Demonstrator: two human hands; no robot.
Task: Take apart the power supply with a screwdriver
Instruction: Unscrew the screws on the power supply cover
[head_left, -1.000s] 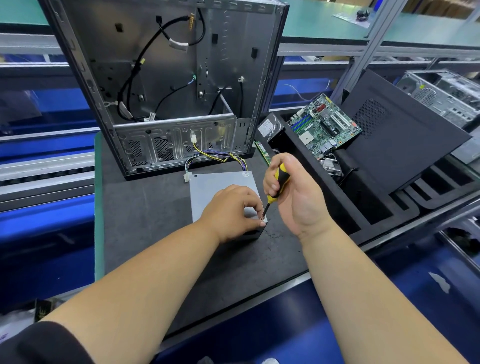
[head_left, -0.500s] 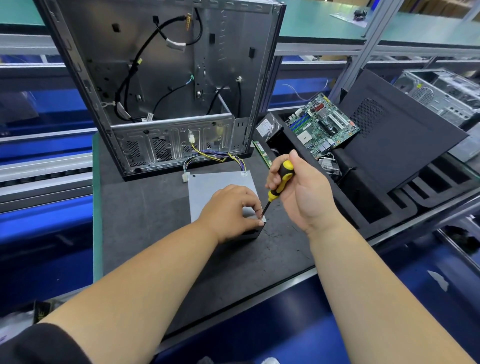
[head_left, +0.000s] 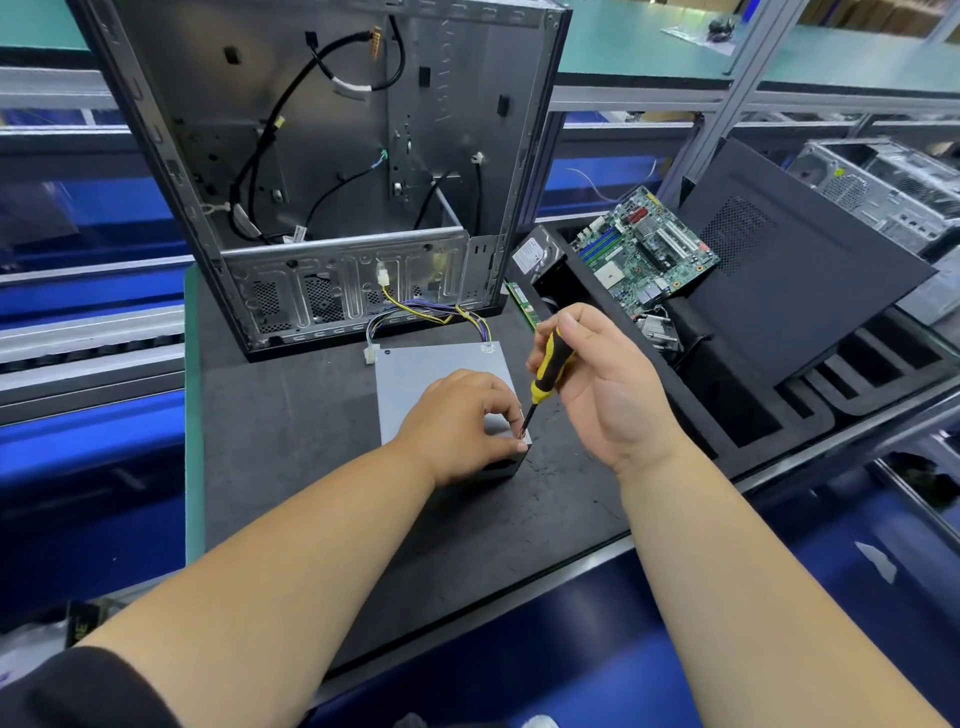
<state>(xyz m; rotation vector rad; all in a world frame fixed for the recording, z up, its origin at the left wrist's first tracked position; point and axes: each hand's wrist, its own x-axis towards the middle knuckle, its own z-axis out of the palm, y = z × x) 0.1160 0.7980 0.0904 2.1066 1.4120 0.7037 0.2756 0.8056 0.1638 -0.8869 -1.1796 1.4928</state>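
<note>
Power supply (head_left: 436, 371) is lying flat on the dark work mat (head_left: 291, 441), just in front of the stripped computer case (head_left: 332, 171), its yellow and purple cable bundle (head_left: 431, 312) trailing back toward the case. Left hand (head_left: 457, 421) is resting on the near right corner of the unit, fingers curled, fingertips pinching right at the screwdriver tip, probably steadying the bit or catching a screw; no screw is visible, too small to tell. Right hand (head_left: 597, 379) is gripping the yellow and black handle of the screwdriver (head_left: 545, 374), thumb lying along the top.

Changing over the last second: the right hand is rolling outward, palm now facing up more and fingers loosening around the handle, while the handle is tilting a bit further right. Tip is staying at the same corner, left hand barely moving. Reads as a regrip between turns, so the person is likely working this one corner screw, not moving on.

Task looks early: cover is sitting closed on the unit, nothing lifted off. Motherboard (head_left: 644, 249) and black side panel (head_left: 800, 270) are lying in the foam tray (head_left: 727, 415) to the right, well apart from the work.

Risk: loose screw dropping onto the dark mat and getting lost.
</note>
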